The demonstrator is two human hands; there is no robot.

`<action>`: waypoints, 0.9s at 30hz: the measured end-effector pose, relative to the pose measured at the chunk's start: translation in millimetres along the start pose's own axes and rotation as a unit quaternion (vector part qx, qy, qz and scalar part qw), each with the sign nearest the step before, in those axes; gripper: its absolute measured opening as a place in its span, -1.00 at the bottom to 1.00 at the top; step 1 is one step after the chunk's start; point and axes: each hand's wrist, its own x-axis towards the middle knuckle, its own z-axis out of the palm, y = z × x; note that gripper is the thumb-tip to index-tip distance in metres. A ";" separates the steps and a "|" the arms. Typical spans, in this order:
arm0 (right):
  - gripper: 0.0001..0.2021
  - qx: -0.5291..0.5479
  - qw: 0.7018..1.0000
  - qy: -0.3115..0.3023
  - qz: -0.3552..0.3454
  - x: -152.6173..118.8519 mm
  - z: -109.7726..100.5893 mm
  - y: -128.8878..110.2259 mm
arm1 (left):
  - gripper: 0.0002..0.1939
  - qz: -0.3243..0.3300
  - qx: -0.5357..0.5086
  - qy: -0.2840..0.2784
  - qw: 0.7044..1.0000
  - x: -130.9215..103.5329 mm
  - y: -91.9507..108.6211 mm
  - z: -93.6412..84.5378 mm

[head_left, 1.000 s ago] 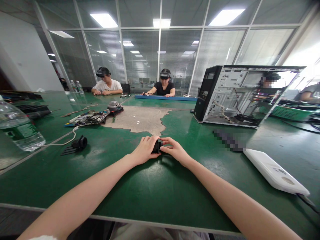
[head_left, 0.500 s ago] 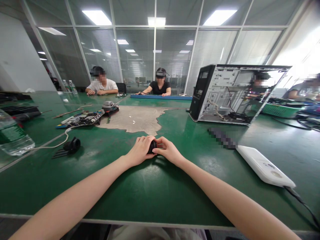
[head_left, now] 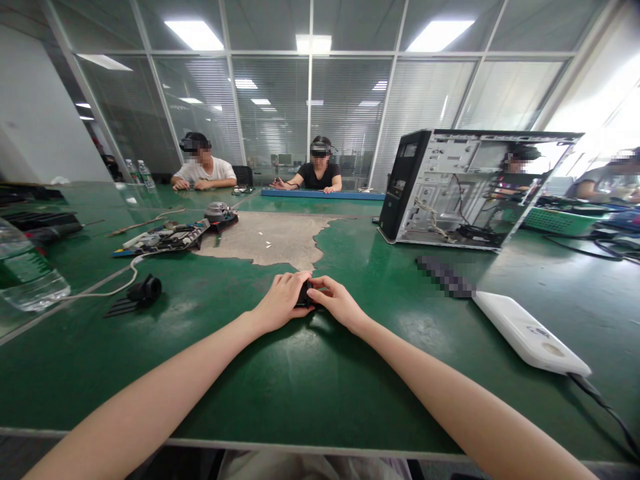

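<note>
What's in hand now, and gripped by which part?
A small black part: the left hand wraps its left side. The right hand has fingertips at its right end; whether they grip is unclear.

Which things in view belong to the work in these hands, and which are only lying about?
In use:
small black part
left hand and right hand, both on it

Apparently just lying about:
water bottle
black piece with prongs
circuit board
computer case
white box

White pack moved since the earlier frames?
No. Against the PC case, the white pack sits in the same place; only the camera view shifted.
</note>
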 end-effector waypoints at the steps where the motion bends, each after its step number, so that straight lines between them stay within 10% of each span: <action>1: -0.74 0.006 1.000 -0.006 -0.002 -0.4 0.1 -0.6 | -0.39 0.000 -0.003 0.000 1.000 -0.1 0.1 -0.3; 27: -0.75 0.005 1.000 -0.002 -0.012 -2.7 1.2 1.2 | -0.42 -0.022 -0.020 -0.007 1.000 1.4 4.9 -7.1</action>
